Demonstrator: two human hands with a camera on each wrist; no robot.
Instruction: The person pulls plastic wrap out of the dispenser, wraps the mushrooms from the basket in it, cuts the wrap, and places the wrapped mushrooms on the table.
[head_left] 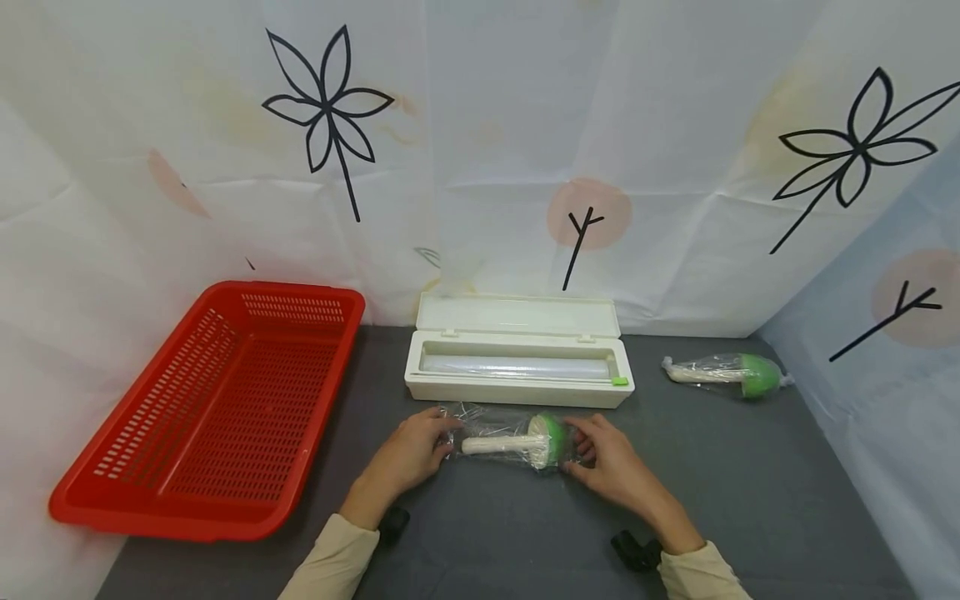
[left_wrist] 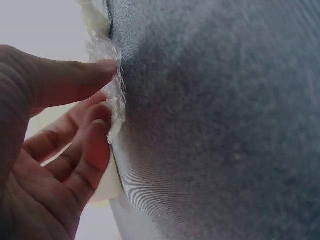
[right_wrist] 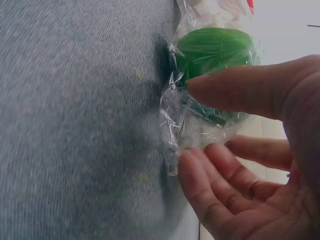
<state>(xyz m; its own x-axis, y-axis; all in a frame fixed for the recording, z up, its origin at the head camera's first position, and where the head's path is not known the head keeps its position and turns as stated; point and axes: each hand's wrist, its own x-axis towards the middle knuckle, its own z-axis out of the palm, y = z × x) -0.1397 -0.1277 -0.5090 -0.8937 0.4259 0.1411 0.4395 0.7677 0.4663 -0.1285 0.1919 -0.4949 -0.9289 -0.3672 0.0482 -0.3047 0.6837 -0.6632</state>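
In the head view a mushroom-shaped thing with a pale stem (head_left: 498,445) and a green cap lies sideways, wrapped in clear cling film (head_left: 480,415). My left hand (head_left: 411,450) pinches the loose film at the stem end; the left wrist view has the crinkled film (left_wrist: 116,95) between thumb and fingers. At the cap end, my right hand (head_left: 611,462) holds the other end of the film, its thumb close against the green cap (right_wrist: 212,50) and its fingertips at the crumpled film (right_wrist: 172,125).
Just behind the hands stands a white cling film dispenser box (head_left: 517,391), lid raised, a film roll (head_left: 517,367) inside. A red slotted basket (head_left: 300,492) sits at the left. Far right lies a second wrapped green-capped mushroom shape (head_left: 759,375), its film ends twisted. A patterned curtain closes the back.
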